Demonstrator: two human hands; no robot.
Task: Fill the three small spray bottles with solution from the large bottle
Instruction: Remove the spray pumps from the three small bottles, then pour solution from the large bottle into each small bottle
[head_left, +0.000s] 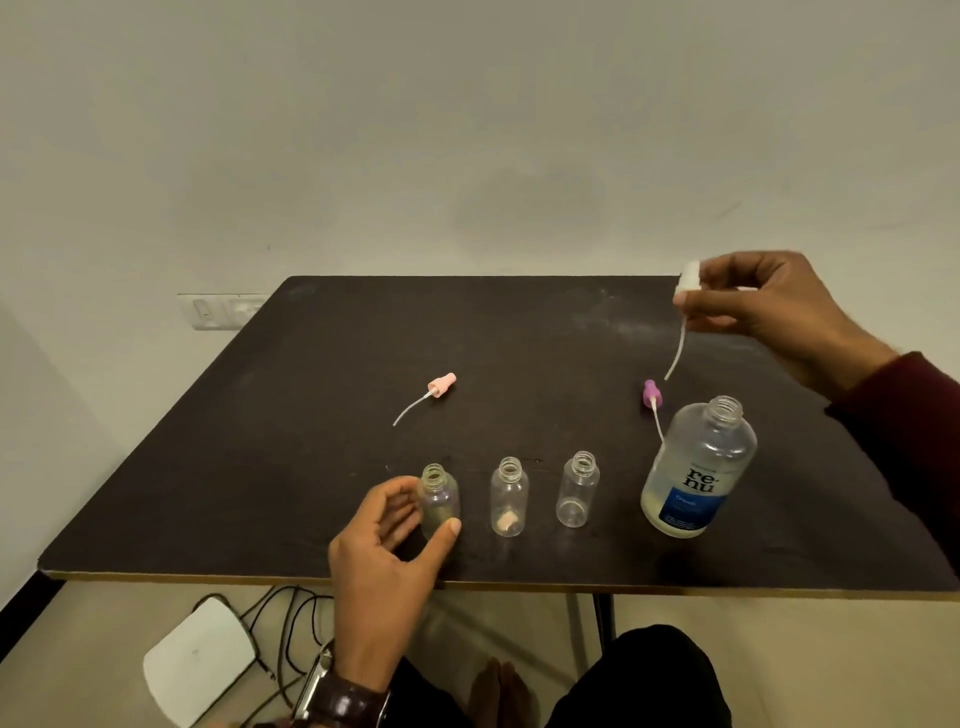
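Dark brown wood makes up the table (363, 338), which stands against a pale wall with a switch plate (223, 310) at its ten o'clock corner. Three small clear bottles stand upright and uncapped in a row near the six o'clock edge: the left bottle (440, 501), the middle bottle (508, 498) and the right bottle (577, 491), each a little apart from the next. The left hand (387, 558) curls loosely round the left bottle, thumb tip against its lower front and fingers behind it. That bottle looks faintly yellowish inside; whether it holds liquid I cannot tell. At about four o'clock from the table's centre stands the large bottle (696, 470), open at the neck, with a blue label and pale liquid in its lower part. The right hand (763, 306) is raised at two o'clock, pinching a white spray cap (687, 283) whose thin tube hangs down from it. A purple spray cap (651, 393) lies on the table just beyond the large bottle, and a pink spray cap (441, 384) lies near the centre, well apart from the bottles. Under the table, cables (291, 623) trail beside a white device (200, 660) on the floor.
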